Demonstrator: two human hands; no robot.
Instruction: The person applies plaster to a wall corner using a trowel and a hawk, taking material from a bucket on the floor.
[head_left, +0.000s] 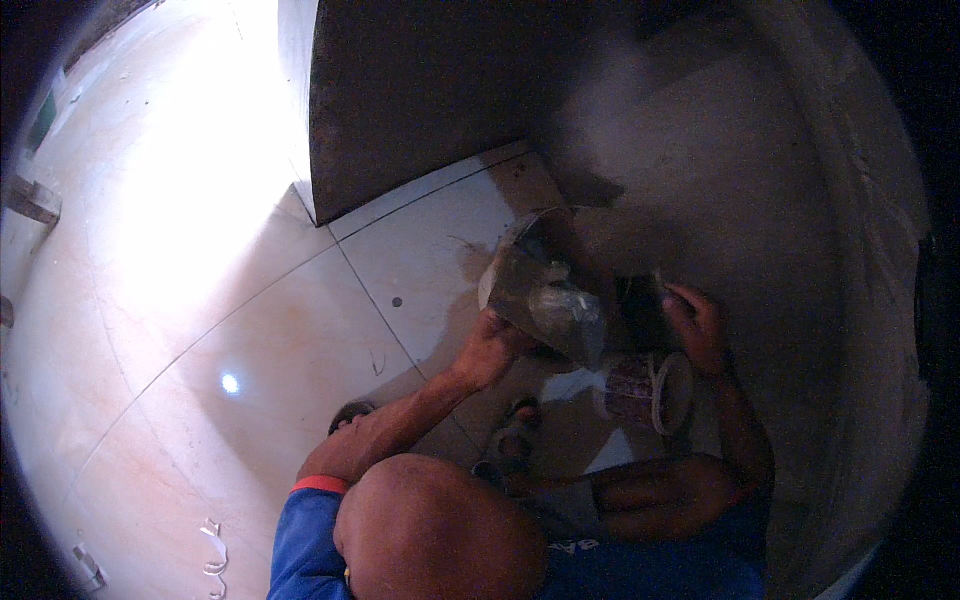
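Note:
My left hand (490, 350) is closed on the near edge of a shallow, pale-rimmed pan (487, 285), held tilted above the floor. Inside it lies a crumpled, clear, shiny plastic-looking lump (563, 308). To the right, my right hand (700, 325) has its fingers pinched together beside a dark, flat, squarish piece (642, 310). Shadow hides whether the fingers grip that piece. Below this hand, a purple-patterned tub (630, 391) with a pale rim is tipped on its side, its mouth facing right.
Light floor tiles (290, 330) with dark joints spread to the left, brightly lit at far left. A tall dark panel (420, 100) stands ahead, its lower corner near the tiles. A shadowed wall (860, 300) curves along the right. White curled scraps (214, 550) lie at lower left.

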